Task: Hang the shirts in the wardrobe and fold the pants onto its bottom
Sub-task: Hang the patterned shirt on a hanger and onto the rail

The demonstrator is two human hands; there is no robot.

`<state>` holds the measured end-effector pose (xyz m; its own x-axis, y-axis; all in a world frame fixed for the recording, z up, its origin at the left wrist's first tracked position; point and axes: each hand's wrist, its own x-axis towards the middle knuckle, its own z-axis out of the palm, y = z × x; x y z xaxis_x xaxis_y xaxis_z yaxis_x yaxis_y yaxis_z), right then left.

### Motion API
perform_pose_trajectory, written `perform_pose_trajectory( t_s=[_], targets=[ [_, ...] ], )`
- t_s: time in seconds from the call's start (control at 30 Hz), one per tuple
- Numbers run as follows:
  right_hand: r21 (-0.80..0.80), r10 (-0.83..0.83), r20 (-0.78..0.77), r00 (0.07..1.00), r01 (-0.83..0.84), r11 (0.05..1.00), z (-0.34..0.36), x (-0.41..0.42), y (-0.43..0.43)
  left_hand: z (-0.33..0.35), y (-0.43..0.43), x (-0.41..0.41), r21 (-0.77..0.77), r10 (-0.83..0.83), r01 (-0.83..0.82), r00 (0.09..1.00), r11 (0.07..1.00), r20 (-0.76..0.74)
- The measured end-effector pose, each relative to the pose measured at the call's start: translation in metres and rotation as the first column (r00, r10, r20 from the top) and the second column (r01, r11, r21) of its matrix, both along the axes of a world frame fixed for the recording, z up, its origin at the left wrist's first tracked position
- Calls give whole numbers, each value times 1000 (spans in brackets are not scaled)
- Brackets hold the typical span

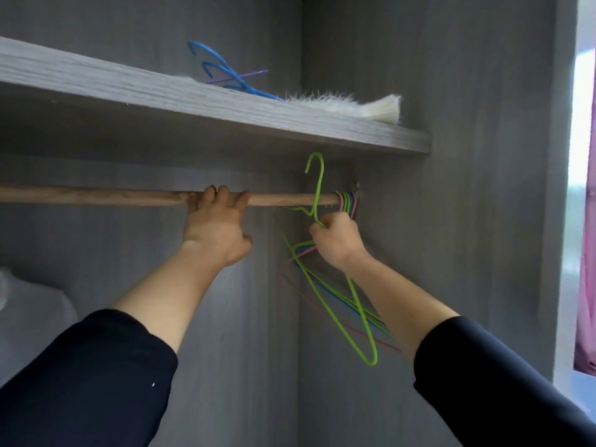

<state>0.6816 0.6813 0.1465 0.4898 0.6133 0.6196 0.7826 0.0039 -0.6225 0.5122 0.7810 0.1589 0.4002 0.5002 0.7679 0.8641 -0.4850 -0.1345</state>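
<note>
Wardrobe of grey wood-grain board [451, 221], and the round wooden rail [96, 195] runs straight across it. Left hand [217, 227] is clamped over the rail, fingers curled on top, thumb below. Left of that hand the rail is bare wood right out to the frame edge. Right hand [337, 241], just under the rail near its right end, pinches the neck of a lime-green wire hanger [319, 185]; the hook stands above the rail, close under the grey shelf [193, 101], hooked on nothing. A bunch of pink, blue and green wire hangers [346, 201] crowds the rail's right end, tight against the side wall. Above the rail, the shelf carries blue wire hangers [225, 72] and a white furry piece [354, 104]. Below the rail, far left, a white wrapped bundle [32, 304], blurred.
</note>
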Motion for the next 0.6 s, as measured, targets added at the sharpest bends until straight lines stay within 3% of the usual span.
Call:
perform_pose_trajectory(
  t_s=[0.13,0.3,0.47,0.6],
  targets=[
    [-22,4,7,1000,-4,1000,-16,-12,-22,1,-11,-2,-130,-29,31,999,991,16],
    [20,-38,26,999,38,999,-53,-22,-62,-53,-41,-14,-270,-216,250,965,930,148],
    [-85,-15,-291,957,-10,996,-113,-36,-112,-123,-76,-27,-438,-303,399,913,806,275],
    [-191,-147,-342,928,84,978,-172,-42,-168,-179,-118,-14,-500,-401,546,836,672,374]
  ],
)
